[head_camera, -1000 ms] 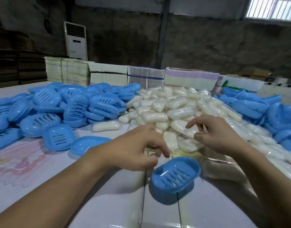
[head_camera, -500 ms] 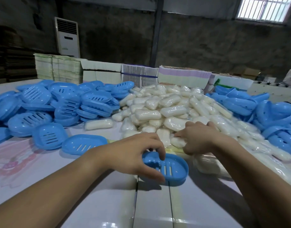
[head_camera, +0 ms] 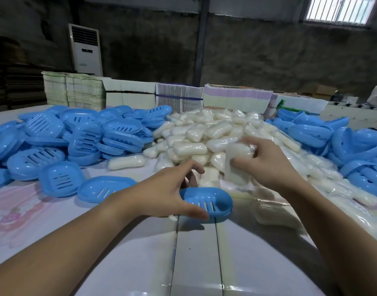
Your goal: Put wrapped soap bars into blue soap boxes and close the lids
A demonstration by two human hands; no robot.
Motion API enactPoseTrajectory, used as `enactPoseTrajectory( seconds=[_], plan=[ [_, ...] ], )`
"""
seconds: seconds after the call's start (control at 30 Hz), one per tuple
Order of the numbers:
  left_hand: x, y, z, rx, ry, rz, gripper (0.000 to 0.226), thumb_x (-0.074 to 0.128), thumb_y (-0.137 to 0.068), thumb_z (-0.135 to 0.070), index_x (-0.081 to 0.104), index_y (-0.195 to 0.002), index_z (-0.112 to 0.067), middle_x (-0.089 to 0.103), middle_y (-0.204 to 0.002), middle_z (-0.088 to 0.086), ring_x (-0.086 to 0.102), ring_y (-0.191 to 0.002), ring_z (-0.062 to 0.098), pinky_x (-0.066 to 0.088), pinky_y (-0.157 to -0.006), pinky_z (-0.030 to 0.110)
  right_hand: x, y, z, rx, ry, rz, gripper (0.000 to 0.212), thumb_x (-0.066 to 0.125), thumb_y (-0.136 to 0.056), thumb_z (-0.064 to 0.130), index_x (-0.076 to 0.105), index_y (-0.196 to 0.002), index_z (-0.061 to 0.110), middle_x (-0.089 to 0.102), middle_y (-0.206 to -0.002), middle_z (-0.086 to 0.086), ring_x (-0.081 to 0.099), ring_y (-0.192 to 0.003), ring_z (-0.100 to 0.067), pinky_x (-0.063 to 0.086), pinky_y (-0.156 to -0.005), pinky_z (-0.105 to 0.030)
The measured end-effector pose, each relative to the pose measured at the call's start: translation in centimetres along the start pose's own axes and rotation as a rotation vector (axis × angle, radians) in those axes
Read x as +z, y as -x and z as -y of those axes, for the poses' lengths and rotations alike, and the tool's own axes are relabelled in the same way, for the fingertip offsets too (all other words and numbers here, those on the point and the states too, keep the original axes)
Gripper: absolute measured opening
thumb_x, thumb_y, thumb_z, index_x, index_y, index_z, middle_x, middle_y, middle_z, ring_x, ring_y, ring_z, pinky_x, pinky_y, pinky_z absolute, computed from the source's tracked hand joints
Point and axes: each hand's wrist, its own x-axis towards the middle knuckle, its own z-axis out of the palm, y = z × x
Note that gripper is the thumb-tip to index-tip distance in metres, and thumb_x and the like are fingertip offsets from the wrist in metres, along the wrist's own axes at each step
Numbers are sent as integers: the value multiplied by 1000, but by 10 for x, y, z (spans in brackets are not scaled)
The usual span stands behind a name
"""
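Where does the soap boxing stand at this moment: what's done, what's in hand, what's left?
Done: no filled, closed box can be picked out. In hand: the left hand holds an open blue soap box on the table; the right hand lifts a wrapped soap bar from the soap pile. Left: seating the bar, closing a lid, then the big pile and the heaps of blue boxes.

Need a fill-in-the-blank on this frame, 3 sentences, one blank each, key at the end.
1. The left hand holds a slotted soap box whose colour is ____.
2. The right hand grips a wrapped ____ lifted from the white pile.
3. The box in the left hand contains ____ soap bars at this moment.

Missing words: blue; soap bar; no
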Motion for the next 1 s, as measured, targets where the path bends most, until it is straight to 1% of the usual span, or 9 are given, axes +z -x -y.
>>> enactPoseTrajectory(
  seconds=[0.1, 0.2, 0.37, 0.47, 0.6, 0.7, 0.8, 0.87, 1.0],
  plan=[
    [1, 0, 1, -7, 19, -6, 83, 80, -51, -66, 40, -123, -52, 59, -97, -22, 60, -90, 3, 53, -82, 27, 6, 5, 9, 40, -308, -30, 36, 76, -70, 21, 66, -101, 38, 66, -84, 4, 60, -59, -1, 48, -47, -21],
    [1, -1, 1, 2, 30, -23, 82, 82, -52, -64, 42, -123, -51, 61, -95, -19, 60, -88, 5, 52, -80, 28, 22, 13, 16, 79, -393, 16, 28, 80, -72, 11, 68, -92, 27, 63, -71, 9, 54, -50, 5, 43, -43, -13],
    [0, -2, 4, -1, 30, -44, 72, 87, -55, -59, 48, -113, -46, 61, -90, -13, 57, -77, 3, 46, -66, 21, 31, 16, 17, 197, -350, 119, 25, 82, -73, 18, 60, -84, 16, 57, -46, 16, 49, -40, 3, 35, -39, -10],
    [0, -3, 6, 4, 0, -66, 66, 88, -54, -59, 50, -106, -45, 60, -84, -12, 55, -74, 1, 43, -62, 15, 27, 18, 19, 231, -289, 146, 26, 85, -69, 25, 61, -79, 20, 63, -55, 12, 53, -45, 4, 40, -49, -17],
    [-1, -2, 7, 13, -38, -86, 60, 88, -52, -62, 53, -96, -42, 61, -90, -16, 57, -79, 2, 44, -63, 15, 26, 23, 26, 270, -281, 220, 39, 87, -52, 39, 61, -73, 20, 65, -60, 5, 58, -55, -7, 41, -56, -26],
    [-2, -1, 5, 20, -99, -115, 58, 84, -49, -65, 56, -88, -34, 58, -90, -18, 54, -82, 2, 41, -61, 17, 33, 29, 31, 261, -376, 306, 32, 84, -48, 34, 59, -66, 22, 64, -61, -2, 57, -56, -12, 41, -58, -28],
    [-3, -2, 2, 31, -132, -145, 52, 90, -53, -56, 64, -87, -28, 56, -90, -13, 52, -87, 6, 46, -72, 27, 37, 29, 32, 243, -385, 295, 33, 88, -53, 26, 60, -70, 20, 67, -64, -6, 61, -59, -16, 44, -60, -31],
    [-5, -2, 0, 24, -147, -169, 51, 93, -53, -55, 67, -87, -27, 58, -91, -11, 53, -90, 9, 49, -79, 36, 36, 26, 30, 185, -316, 248, 33, 90, -56, 23, 62, -73, 18, 64, -60, 1, 58, -58, -13, 44, -59, -30],
    [-6, 0, 0, -23, -235, -141, 56, 86, -52, -68, 70, -95, -35, 62, -94, -16, 52, -94, 4, 50, -84, 36, 15, 19, 24, 87, -198, 332, 21, 88, -67, 18, 69, -77, 17, 60, -53, 17, 51, -50, 3, 39, -51, -10]
  ],
)
